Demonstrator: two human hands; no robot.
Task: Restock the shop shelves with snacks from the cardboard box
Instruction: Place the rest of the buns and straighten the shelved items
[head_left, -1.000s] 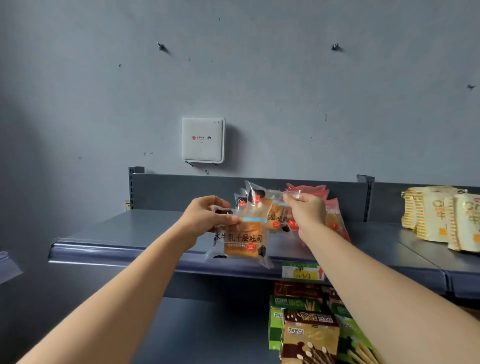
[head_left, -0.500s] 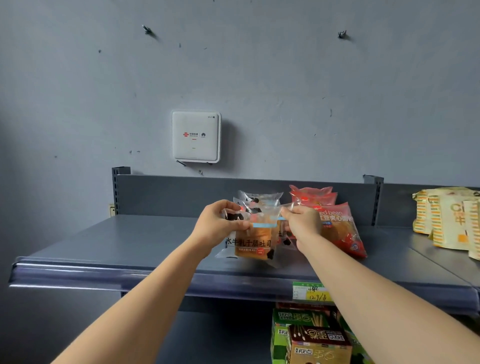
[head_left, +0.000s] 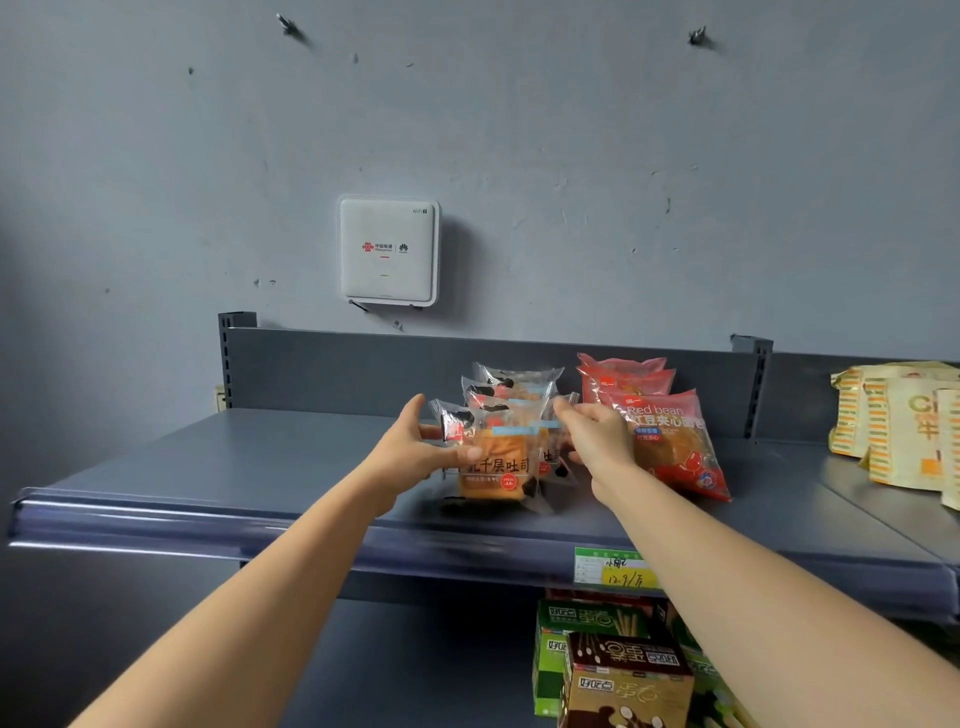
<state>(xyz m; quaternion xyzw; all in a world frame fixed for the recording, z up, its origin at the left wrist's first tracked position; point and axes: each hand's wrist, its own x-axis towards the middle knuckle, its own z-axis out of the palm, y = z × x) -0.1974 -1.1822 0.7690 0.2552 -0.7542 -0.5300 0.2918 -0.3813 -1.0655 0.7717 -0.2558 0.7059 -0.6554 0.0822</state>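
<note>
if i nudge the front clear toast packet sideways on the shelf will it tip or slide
Probably tips or leans before sliding: the front toast packet stands upright on a narrow bottom edge. Its clear film looks crinkly and slippery, likely light. Packets behind it and the red bean bags beside it may limit travel.

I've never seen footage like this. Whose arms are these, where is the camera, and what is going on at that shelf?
No machine here: these are a person's two bare arms, filmed by one wide camera worn on their head, looking forward and down. The left hand and right hand are either side of a clear toast packet at the front of a row of the same packets on the grey shelf. The fingers look loosened, so I cannot tell whether either hand grips it. To the right lean red bean bread packets, and further right yellow striped packets. Below the shelf are biscuit-stick boxes. The white box on the wall is a WiFi unit.
</note>
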